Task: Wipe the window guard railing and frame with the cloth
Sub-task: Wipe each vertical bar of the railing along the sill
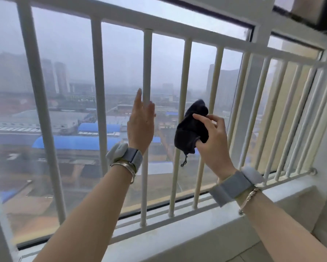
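We are holding our left hand [141, 124] up flat, fingers straight and together, with the palm facing the bar of the window guard railing [147, 76] that stands just beyond it; whether the fingers are actually touching that bar we cannot tell. Our right hand [212, 138] is gripping the dark cloth [191, 129], with the thumb and curled fingers pinching a bunched fold of it. The cloth is sitting against the next bar to the right of the one by our left hand, covering part of that bar about halfway up, and a short cord is dangling from its lower edge.

Both wrists are wearing grey straps [133, 157], and a thin bracelet is lying beside each strap.

The railing is running as a row of white upright bars between a top rail and a bottom rail, slanting away to the right. Behind the railing, the window frame [257, 40] is standing as a thick white post with a crossbar at the upper right. Below the railing a white sill [177, 241] is running along its foot. Beyond the railing, through the glass, hazy buildings with blue roofs are showing.
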